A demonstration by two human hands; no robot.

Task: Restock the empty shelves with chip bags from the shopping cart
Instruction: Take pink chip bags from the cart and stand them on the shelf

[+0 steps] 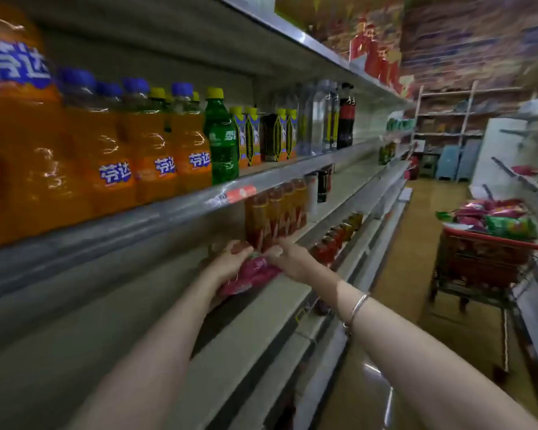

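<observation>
Setting a pink chip bag point(252, 276) down on the bare shelf point(261, 324) under the soft-drink row, between its back wall and front edge, just short of the tea bottles point(277, 212) standing farther along it. Gripping the bag with the left hand point(230, 259), with fingers curled over its upper end. Meeting its right end with the right hand point(288, 257); too blurred to tell whether pinching or only pressing.

Judged as the placing step, early in the task: only this one bag seen on the long shelf, and a heap of chip bags point(507, 226) waiting in the shopping cart point(485, 265) across the aisle, well apart to the right.

Next, probably: squaring the bag toward the back, letting go with both hands, then turning to the cart for another. Calls for a light touch, to avoid crushing the bag, and for care near the tea bottles, close by the right fingers and easy to knock over.

Around: orange soda bottles point(156, 150) and a green bottle point(221, 141) on the shelf above, with a front lip overhanging the reach; cans point(333, 240) on the next shelf down; a bracelet point(356, 308) on the right wrist.
</observation>
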